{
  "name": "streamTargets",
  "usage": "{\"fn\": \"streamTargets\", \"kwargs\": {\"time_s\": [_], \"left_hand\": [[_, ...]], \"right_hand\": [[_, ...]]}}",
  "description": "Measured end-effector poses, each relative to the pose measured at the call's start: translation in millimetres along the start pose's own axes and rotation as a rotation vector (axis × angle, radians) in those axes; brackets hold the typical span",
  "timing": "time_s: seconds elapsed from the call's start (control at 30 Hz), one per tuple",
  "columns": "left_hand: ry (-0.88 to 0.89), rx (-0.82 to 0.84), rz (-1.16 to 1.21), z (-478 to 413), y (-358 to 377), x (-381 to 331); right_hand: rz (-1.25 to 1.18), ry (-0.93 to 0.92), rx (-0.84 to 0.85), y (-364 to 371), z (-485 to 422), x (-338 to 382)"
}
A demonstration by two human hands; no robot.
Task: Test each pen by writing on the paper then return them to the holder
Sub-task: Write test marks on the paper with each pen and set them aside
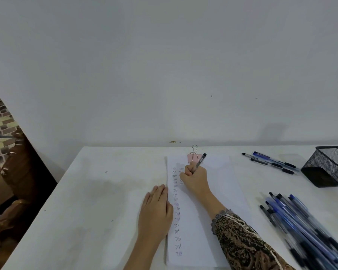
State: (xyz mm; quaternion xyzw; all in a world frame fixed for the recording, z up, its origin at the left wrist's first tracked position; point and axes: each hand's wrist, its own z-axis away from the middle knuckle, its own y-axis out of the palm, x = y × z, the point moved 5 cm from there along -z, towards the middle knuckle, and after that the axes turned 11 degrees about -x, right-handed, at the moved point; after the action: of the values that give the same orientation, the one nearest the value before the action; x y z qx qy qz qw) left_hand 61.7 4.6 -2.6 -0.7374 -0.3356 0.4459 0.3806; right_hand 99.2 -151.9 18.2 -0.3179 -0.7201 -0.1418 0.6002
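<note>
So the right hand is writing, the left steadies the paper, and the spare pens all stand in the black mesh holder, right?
Not quite: in the head view the spare pens lie on the table in two groups, a few left of the mesh holder and a pile nearer the person. The right hand does write with a pen and the left hand steadies the paper.
</note>
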Motion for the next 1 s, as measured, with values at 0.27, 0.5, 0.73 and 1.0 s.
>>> {"fn": "streamTargets", "kwargs": {"time_s": [0.27, 0.5, 0.73, 1.0], "left_hand": [[-0.004, -0.014, -0.006, -1, 1, 0], [-0.01, -0.033, 0.007, -1, 1, -1], [-0.002, -0.054, 0.014, 1, 1, 0], [-0.005, -0.093, 0.031, 1, 2, 0]], "right_hand": [[-0.809, 0.562, -0.081, -26, -1, -11], [-1.036, 0.714, -0.139, -39, 21, -18], [-1.235, 0.722, -0.177, -46, 36, -16], [-1.478, 0.648, -0.172, -55, 50, -15]]}}
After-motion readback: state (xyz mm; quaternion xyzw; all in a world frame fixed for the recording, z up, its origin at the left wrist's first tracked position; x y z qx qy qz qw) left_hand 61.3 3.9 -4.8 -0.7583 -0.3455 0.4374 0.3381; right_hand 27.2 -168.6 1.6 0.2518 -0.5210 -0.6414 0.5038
